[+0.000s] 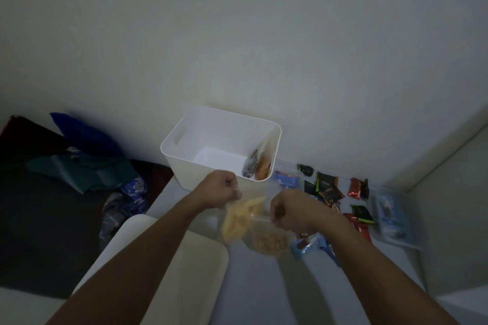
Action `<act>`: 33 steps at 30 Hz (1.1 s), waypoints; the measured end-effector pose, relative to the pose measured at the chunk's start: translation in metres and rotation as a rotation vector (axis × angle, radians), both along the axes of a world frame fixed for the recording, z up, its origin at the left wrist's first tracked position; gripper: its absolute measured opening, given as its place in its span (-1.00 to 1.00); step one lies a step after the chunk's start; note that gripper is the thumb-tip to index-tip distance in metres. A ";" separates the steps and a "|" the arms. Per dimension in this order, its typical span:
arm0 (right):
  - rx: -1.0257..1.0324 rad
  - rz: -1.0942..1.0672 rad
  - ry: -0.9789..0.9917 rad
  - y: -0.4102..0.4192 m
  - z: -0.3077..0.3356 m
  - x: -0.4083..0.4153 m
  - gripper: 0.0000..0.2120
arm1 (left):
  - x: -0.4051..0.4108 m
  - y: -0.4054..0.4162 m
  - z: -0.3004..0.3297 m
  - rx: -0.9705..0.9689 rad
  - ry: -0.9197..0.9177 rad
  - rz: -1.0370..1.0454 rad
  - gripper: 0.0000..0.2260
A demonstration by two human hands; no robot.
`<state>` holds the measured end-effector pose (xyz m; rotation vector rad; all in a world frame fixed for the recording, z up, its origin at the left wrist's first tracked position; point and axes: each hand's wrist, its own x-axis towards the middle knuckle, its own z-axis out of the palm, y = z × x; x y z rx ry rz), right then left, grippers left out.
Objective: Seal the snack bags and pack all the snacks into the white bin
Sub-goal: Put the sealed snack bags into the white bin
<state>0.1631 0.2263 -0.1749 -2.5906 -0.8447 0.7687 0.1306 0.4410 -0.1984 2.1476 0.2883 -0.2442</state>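
Pinching the top edge of a clear snack bag (244,215) of pale yellow chips, the left hand (220,188) and right hand (286,210) hold it at lower centre of the frame, just below the white bin (184,163). Wrapped snacks (330,192) lie scattered on the tabletop (264,285) at right.

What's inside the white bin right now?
Two snack bags stand against the white bin's right wall, one dark, one orange. The near wall hides the floor strip behind it.
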 end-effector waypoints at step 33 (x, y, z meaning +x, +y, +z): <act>0.184 -0.459 0.071 0.075 -0.002 0.099 -0.77 | 0.080 -0.004 -0.012 0.183 -0.053 0.133 -0.87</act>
